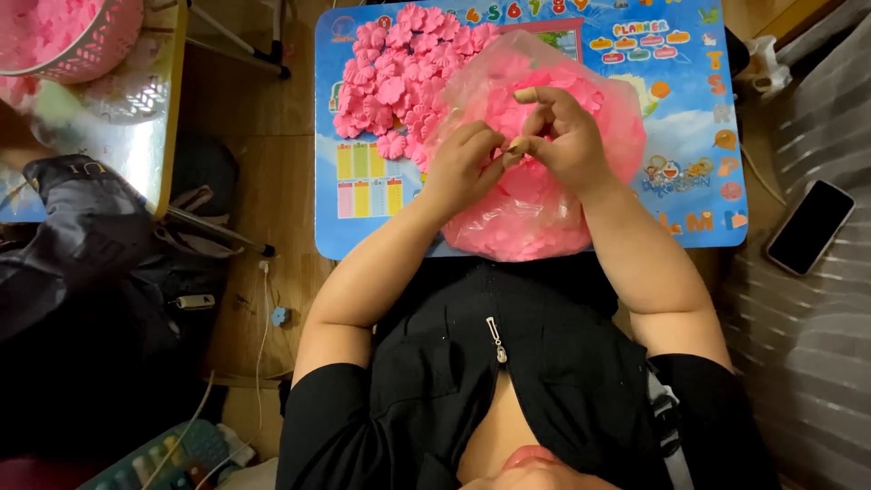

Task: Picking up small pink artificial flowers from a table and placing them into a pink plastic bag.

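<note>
We pinch a small pink piece with our left hand (464, 163) and right hand (562, 136), fingers closed on it, above the near bag of pink petals (535, 222), so loose bits fall in.

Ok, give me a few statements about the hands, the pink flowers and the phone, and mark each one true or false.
1. Both hands, the left hand and the right hand, meet over the clear plastic bag of pink pieces. True.
2. The loose pile of pink fabric flowers lies on the bare wooden floor. False: it lies on the blue printed children's table.
3. The black smartphone lies to the person's right, off the table. True.
4. The bag stands in the pink lattice basket. False: that basket sits apart, on another table at top left.
</note>
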